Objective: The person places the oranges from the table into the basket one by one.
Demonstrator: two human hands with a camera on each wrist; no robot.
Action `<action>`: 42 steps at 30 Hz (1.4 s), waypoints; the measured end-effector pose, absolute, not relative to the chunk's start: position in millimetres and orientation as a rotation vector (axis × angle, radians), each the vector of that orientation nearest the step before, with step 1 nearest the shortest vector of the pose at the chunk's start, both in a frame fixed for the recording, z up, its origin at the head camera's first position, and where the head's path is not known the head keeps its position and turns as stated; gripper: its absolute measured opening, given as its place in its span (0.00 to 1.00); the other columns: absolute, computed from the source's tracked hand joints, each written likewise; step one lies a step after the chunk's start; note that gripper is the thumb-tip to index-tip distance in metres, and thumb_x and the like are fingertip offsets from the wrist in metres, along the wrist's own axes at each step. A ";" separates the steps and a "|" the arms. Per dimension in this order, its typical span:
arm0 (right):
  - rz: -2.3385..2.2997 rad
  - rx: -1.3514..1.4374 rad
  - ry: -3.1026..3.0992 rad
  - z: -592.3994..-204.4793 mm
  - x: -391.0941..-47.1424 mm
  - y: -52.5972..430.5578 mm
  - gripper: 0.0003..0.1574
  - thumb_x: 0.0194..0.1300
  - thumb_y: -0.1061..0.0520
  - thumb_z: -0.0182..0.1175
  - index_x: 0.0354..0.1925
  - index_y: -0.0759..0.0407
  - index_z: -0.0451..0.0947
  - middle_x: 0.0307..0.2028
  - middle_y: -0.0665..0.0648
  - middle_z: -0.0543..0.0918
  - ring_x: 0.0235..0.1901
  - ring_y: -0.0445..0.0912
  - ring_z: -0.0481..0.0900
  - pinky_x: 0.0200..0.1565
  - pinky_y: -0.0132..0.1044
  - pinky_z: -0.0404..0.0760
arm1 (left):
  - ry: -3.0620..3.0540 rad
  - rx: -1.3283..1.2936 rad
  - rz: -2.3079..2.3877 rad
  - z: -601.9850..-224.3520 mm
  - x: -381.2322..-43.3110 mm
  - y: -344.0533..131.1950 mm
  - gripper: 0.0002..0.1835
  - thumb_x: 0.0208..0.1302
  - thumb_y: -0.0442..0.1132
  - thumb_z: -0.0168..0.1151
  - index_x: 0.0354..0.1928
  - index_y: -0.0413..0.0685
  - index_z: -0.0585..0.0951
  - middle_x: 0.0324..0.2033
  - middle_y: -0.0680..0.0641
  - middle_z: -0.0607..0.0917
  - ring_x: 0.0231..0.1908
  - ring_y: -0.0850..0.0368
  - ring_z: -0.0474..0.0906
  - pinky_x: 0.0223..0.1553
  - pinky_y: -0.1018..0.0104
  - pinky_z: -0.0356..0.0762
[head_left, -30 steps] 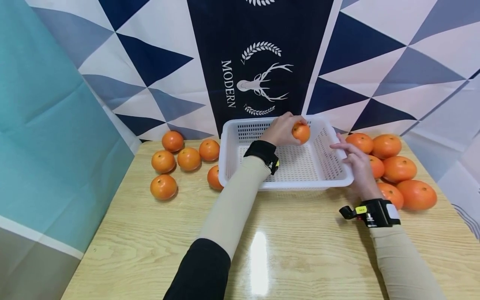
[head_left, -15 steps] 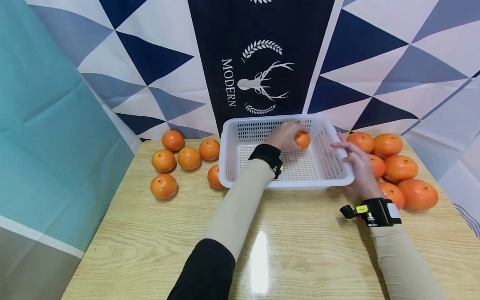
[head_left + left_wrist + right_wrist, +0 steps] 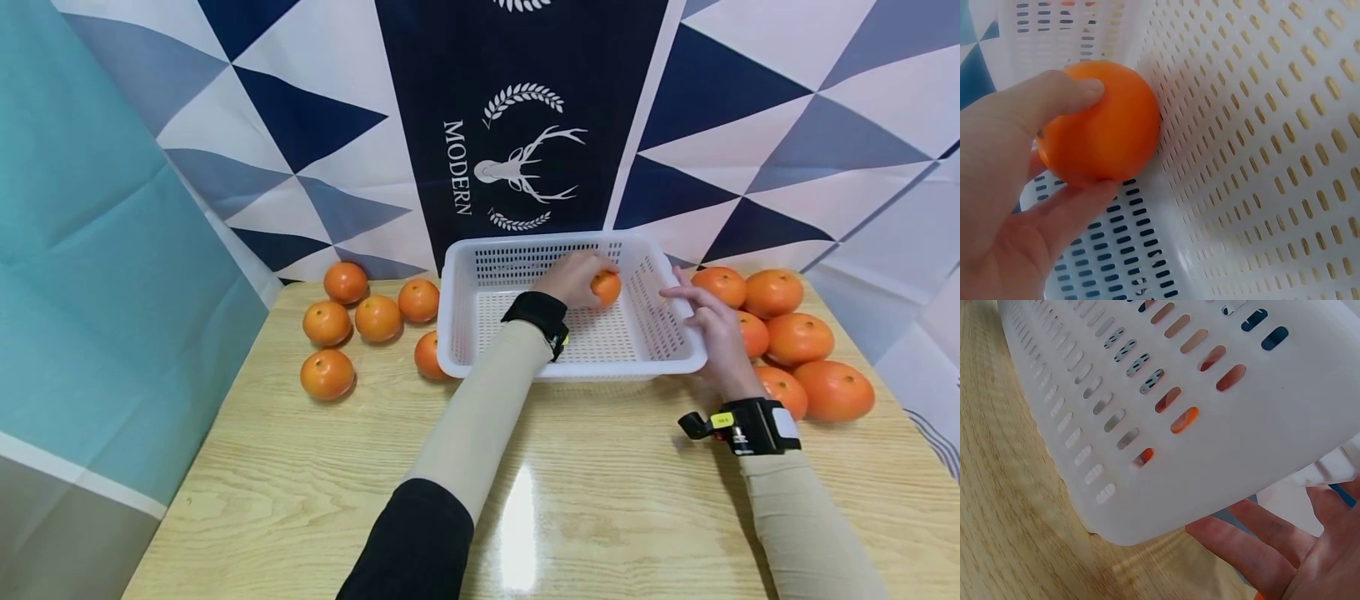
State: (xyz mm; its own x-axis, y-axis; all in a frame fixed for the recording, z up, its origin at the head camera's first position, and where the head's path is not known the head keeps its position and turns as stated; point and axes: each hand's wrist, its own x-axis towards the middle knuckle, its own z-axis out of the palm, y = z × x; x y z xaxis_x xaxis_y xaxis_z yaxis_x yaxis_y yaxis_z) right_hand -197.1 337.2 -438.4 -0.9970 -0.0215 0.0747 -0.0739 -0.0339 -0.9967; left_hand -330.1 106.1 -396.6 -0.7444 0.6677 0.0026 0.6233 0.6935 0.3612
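My left hand (image 3: 573, 279) holds an orange (image 3: 607, 290) low inside the white perforated basket (image 3: 615, 368), near its far right corner. In the left wrist view the thumb lies over the top of the orange (image 3: 1113, 128) and fingers curl beneath it, close beside the basket's slotted wall. My right hand (image 3: 716, 333) is at the basket's right end, its fairly straight fingers touching the rim. Seen from the right wrist, those fingers (image 3: 1241, 553) reach to the outer wall, and a bit of orange shows through the slots.
Several oranges (image 3: 378, 318) lie on the wooden table (image 3: 600, 483) left of the basket, one right against it. More oranges (image 3: 801, 337) cluster at the right, beside and behind my right hand. A patterned cloth (image 3: 315, 125) hangs directly behind the basket.
My left hand has moved down and slightly to the right with the orange, from near the far rim to lower inside the basket. The right hand and the basket have stayed in place.
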 end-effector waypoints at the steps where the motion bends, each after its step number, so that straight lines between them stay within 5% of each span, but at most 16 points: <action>1: 2.240 0.114 -2.149 -438.6 -197.2 337.1 0.38 0.79 0.66 0.34 0.73 0.54 0.81 0.94 0.43 0.46 0.95 0.54 0.36 0.77 0.26 0.71 | 2.768 1.063 0.521 -397.0 -330.4 107.0 0.33 0.72 0.37 0.77 0.77 0.57 0.82 0.79 0.54 0.81 0.77 0.58 0.75 0.82 0.71 0.67; 9: 2.290 0.156 -2.096 -438.0 -196.7 336.6 0.40 0.77 0.69 0.33 0.71 0.56 0.83 0.94 0.43 0.48 0.95 0.56 0.36 0.64 0.20 0.76 | 2.740 1.033 0.470 -392.8 -326.3 113.2 0.34 0.74 0.37 0.75 0.80 0.56 0.79 0.78 0.54 0.82 0.73 0.58 0.75 0.79 0.71 0.69; 16: 2.248 0.120 -2.143 -437.2 -197.0 337.0 0.38 0.79 0.66 0.34 0.72 0.55 0.81 0.94 0.41 0.47 0.95 0.55 0.36 0.77 0.26 0.73 | 2.739 0.993 0.408 -387.2 -320.6 114.7 0.34 0.77 0.38 0.73 0.82 0.58 0.77 0.78 0.54 0.80 0.70 0.59 0.74 0.77 0.71 0.70; 22: 2.254 0.147 -2.117 -437.8 -197.2 335.5 0.39 0.77 0.68 0.34 0.70 0.56 0.83 0.94 0.43 0.48 0.95 0.56 0.37 0.66 0.21 0.76 | 2.740 1.001 0.377 -386.1 -318.4 113.4 0.34 0.78 0.39 0.72 0.82 0.58 0.76 0.78 0.53 0.79 0.70 0.59 0.75 0.76 0.71 0.70; 31: 2.139 0.205 -2.225 -438.9 -193.2 340.0 0.36 0.81 0.67 0.35 0.73 0.56 0.79 0.93 0.41 0.49 0.94 0.51 0.39 0.63 0.14 0.77 | 2.718 1.027 0.389 -383.3 -315.8 109.3 0.35 0.78 0.39 0.71 0.84 0.57 0.74 0.81 0.53 0.77 0.73 0.59 0.73 0.79 0.71 0.68; 42: 2.318 0.201 -2.020 -437.9 -196.2 332.3 0.39 0.74 0.72 0.34 0.67 0.58 0.85 0.94 0.47 0.48 0.94 0.54 0.38 0.64 0.21 0.76 | 2.679 1.095 0.364 -377.4 -328.9 106.2 0.38 0.78 0.38 0.70 0.86 0.56 0.71 0.85 0.52 0.74 0.83 0.57 0.68 0.86 0.68 0.62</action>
State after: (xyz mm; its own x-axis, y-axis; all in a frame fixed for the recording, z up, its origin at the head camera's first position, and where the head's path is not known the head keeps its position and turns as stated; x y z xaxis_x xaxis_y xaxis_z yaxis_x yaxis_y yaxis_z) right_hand -196.2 332.3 -437.9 -0.9897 -0.0402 0.1376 -0.1308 -0.1393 -0.9816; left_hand -328.9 106.2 -377.4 -0.6966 0.7086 -0.1127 0.6529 0.6911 0.3100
